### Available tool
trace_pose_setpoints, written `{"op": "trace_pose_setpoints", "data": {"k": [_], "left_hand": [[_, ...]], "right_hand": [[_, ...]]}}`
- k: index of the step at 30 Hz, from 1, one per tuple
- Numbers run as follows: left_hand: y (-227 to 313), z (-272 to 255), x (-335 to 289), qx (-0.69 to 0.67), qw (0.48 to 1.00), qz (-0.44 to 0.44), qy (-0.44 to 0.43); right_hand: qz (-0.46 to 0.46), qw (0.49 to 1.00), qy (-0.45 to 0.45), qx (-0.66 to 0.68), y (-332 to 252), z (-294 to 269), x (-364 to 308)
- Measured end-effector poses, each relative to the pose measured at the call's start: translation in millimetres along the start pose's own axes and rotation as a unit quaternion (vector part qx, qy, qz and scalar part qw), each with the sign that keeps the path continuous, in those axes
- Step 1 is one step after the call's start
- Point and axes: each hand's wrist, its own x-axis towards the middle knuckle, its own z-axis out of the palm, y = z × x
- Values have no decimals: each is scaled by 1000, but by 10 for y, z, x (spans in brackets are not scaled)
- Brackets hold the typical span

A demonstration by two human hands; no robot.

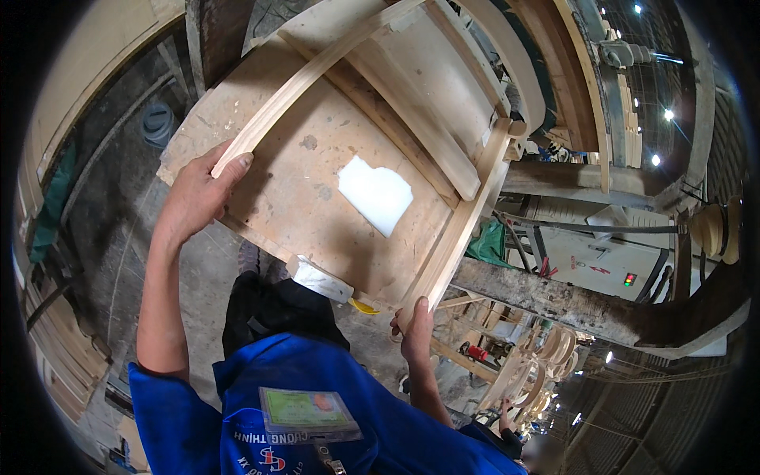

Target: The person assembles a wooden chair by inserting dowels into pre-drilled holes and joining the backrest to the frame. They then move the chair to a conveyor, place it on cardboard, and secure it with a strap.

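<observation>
A pale wooden frame with two long rails and crosspieces (416, 123) spans the plywood worktop (277, 190). My left hand (198, 190) is closed around the near end of the curved left rail (305, 77), thumb on top. At the near end of the straighter right rail (455, 241), my right hand (416, 332) grips the wood, its fingers partly hidden underneath. Between the rails lies a flat white piece (375, 194) with an uneven outline. The far end of the frame runs out of the picture at the top.
At the worktop's near edge sits a block with a white covering (321, 281), beside a yellow strip (364, 307). A grey bucket (158, 124) stands on the floor at left. To the right are a heavy beam (546, 305), an electrical cabinet (606, 257) and another person's hand (505, 413).
</observation>
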Motion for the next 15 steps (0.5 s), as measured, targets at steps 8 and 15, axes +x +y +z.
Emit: {"op": "trace_pose_setpoints", "data": {"k": [8, 15], "left_hand": [[74, 100, -168, 208, 963, 68, 154], [-132, 168, 25, 181, 957, 124, 192]], "right_hand": [[-14, 998, 10, -56, 27, -34, 37], [-11, 998, 49, -42, 15, 100, 181]]}}
